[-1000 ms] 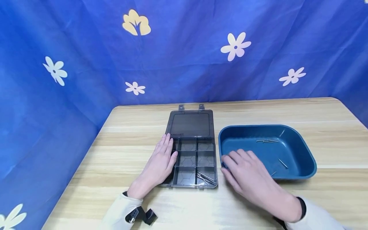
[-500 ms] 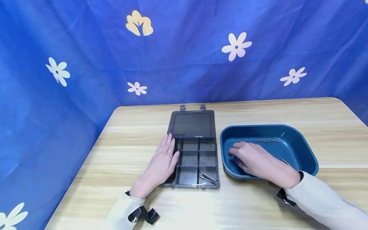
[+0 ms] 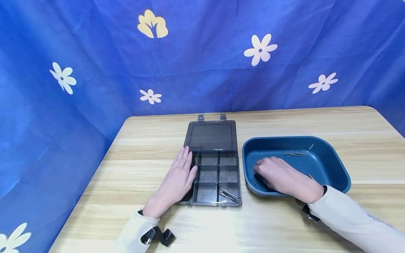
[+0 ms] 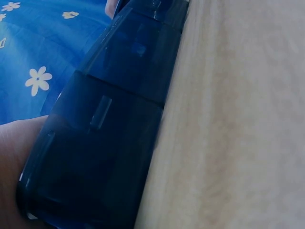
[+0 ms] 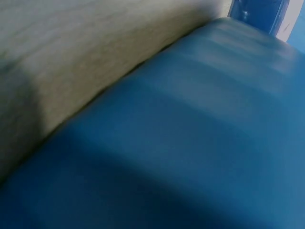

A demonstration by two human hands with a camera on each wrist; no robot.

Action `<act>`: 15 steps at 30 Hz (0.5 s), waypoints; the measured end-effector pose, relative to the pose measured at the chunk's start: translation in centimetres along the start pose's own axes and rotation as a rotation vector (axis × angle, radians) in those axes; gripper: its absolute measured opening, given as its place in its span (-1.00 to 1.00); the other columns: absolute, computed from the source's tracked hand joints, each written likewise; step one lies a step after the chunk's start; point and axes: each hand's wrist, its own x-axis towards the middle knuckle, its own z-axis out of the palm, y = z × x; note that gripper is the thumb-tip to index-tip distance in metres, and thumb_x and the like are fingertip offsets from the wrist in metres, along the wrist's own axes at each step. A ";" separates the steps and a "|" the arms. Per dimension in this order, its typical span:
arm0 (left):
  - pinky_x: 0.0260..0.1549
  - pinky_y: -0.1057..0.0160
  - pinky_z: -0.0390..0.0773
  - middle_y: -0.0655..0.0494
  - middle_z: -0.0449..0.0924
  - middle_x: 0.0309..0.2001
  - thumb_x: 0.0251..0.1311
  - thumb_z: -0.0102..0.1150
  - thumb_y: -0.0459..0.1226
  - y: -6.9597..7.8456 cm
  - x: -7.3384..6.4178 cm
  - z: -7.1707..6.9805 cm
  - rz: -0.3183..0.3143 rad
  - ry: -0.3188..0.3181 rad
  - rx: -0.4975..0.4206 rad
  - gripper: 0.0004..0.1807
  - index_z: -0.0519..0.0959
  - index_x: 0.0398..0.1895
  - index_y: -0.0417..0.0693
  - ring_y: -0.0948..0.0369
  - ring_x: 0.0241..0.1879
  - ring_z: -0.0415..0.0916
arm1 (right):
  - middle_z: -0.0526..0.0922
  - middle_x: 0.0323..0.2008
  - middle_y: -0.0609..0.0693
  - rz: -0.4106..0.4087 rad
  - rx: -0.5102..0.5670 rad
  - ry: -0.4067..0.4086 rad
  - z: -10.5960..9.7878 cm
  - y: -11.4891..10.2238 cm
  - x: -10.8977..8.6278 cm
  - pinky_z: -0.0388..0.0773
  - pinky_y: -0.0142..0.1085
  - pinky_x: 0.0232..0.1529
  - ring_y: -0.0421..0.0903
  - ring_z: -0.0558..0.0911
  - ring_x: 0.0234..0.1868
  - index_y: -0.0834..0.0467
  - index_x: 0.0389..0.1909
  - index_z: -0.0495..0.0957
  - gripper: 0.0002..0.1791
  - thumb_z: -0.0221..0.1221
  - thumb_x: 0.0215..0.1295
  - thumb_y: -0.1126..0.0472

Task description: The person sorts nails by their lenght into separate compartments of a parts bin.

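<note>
My left hand lies with straight fingers over the left column of a dark, see-through compartment box, whose lid is laid back. In the box's front right compartment is a small pile of thin silver pins, like nails or screws. My right hand reaches down into a blue plastic bin, knuckles up, near its left front. Its fingertips are hidden under the hand, so I cannot tell whether they pinch a pin. The left wrist view shows the box's side wall.
More thin metal pins lie on the bin floor toward the back, and another shows just above the right forearm. Box and bin stand side by side on a wood-grain table, before a blue flowered cloth.
My right hand has moved from the bin's left front rim down into the bin and then stayed nearly still, its fingers tucking further under. The left hand keeps its place on the box.
</note>
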 end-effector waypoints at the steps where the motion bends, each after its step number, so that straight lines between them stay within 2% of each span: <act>1: 0.41 -0.07 -0.03 -0.36 -0.02 0.44 0.48 -0.22 -0.17 0.0 0.0 0.0 0.001 0.001 0.000 -0.40 0.18 0.35 -0.51 -0.14 0.47 -0.11 | 0.35 -0.63 -0.19 0.014 0.007 -0.006 0.0 0.0 -0.1 0.34 -0.37 -0.65 -0.24 0.35 -0.64 0.08 -0.60 0.51 -0.76 0.24 0.09 0.46; 7: 0.42 -0.06 -0.04 -0.36 -0.02 0.45 0.49 -0.22 -0.16 0.0 0.0 0.0 -0.003 -0.002 -0.002 -0.40 0.17 0.36 -0.51 -0.14 0.47 -0.12 | 0.28 -0.68 -0.20 0.094 0.055 -0.064 -0.3 -0.1 -0.3 0.30 -0.39 -0.66 -0.23 0.29 -0.67 0.04 -0.65 0.39 -0.69 0.19 0.04 0.49; 15: 0.41 -0.06 -0.04 -0.35 -0.02 0.45 0.48 -0.21 -0.15 0.0 0.0 0.1 -0.004 0.005 -0.011 -0.39 0.18 0.35 -0.51 -0.13 0.47 -0.13 | 0.28 -0.70 -0.14 0.173 0.080 -0.114 -0.5 -0.2 -0.4 0.29 -0.39 -0.65 -0.20 0.30 -0.67 0.06 -0.65 0.37 -0.71 0.18 0.01 0.48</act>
